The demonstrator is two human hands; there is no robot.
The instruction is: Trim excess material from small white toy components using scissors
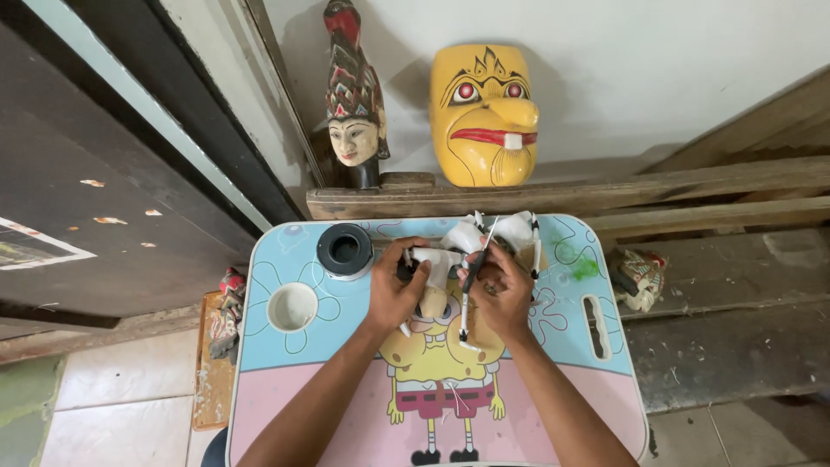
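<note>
Both my hands hold a small white-painted carved figure [443,262] over a little cartoon-printed table [285,406]. My left hand [393,290] grips the figure from the left. My right hand [504,292] steadies it from the right and pinches a thin black-and-white brush [468,298] that points down toward me. White rounded parts and thin rods [510,229] of the figure stick out beyond my fingers. A black-lidded round jar [345,249] and a white cup of pale paint [292,307] sit left of my hands.
A yellow carved mask [484,112] and a painted puppet head with a tall headdress [353,104] lean on the wall above a wooden ledge [692,186]. Small painted figures lie left [228,310] and right [638,275] of the table. Dark door at left.
</note>
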